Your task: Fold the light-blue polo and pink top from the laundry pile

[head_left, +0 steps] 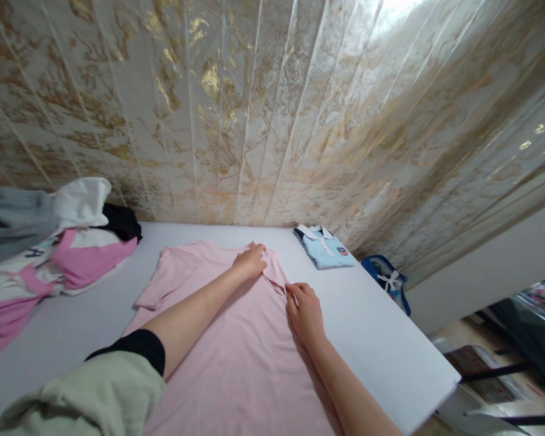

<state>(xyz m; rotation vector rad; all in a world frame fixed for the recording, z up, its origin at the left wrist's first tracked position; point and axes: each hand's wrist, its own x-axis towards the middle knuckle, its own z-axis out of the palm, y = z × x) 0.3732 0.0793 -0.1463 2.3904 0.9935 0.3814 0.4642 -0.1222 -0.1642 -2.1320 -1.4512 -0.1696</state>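
Observation:
A light pink short-sleeved T-shirt lies spread on the white table, its neckline toward the wall. One sleeve lies out flat to the left. My left hand reaches across the shirt and grips the fabric near the right shoulder, fingers bent. Lower down on the right side, my right hand pinches the shirt's edge between thumb and fingers. Between the two hands the right sleeve is folded inward, with a narrow dark gap along its edge.
Several crumpled clothes, among them a pink-and-white garment, are heaped on the left of the white table. A folded light blue polo shirt lies at the back right. A blue-edged bag sits beyond the right edge. Gold-patterned curtain hangs behind.

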